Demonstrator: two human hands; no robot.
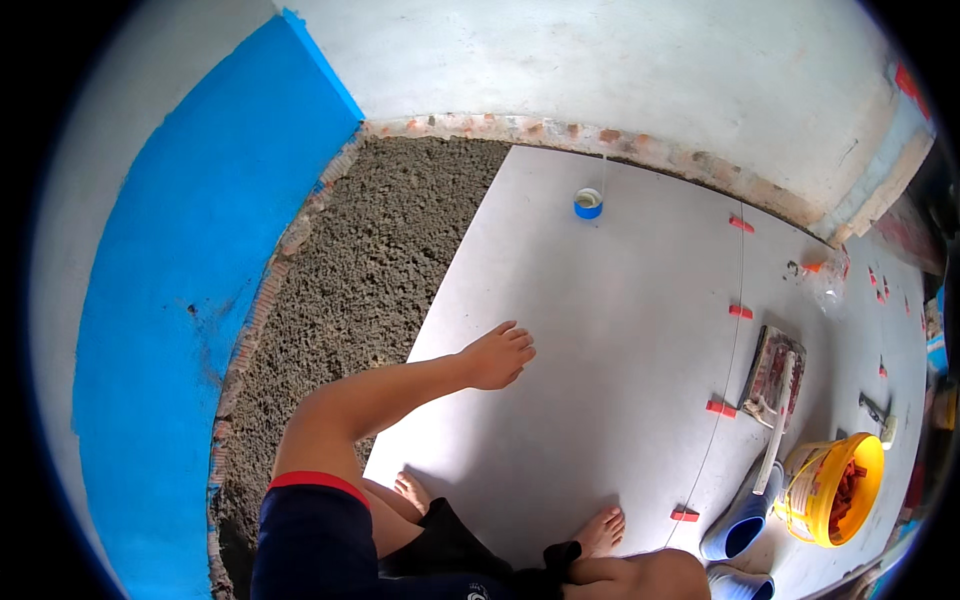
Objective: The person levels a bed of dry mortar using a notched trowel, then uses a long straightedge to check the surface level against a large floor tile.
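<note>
My left hand (498, 356), palm down with its fingers curled, is over the left part of a large pale floor tile (590, 310). Whatever it may hold is hidden beneath it. The bare forearm reaches in from a dark sleeve with a red edge. Farther off on the tile sits a small round blue item (588, 205) with a pale inside; a thin pale line runs from it toward the wall. Red tile wedges (740, 312) stand along the joint at the tile's right side. My right hand is not in view.
Rough grey mortar (400, 230) lies left of the tile, beside a blue-painted wall (190, 230). At right are a flat, stained tool (765, 370) with a pale bar across it, blue clogs (738, 530), a yellow bucket (868, 490) of red wedges and a clear plastic bag (828, 288).
</note>
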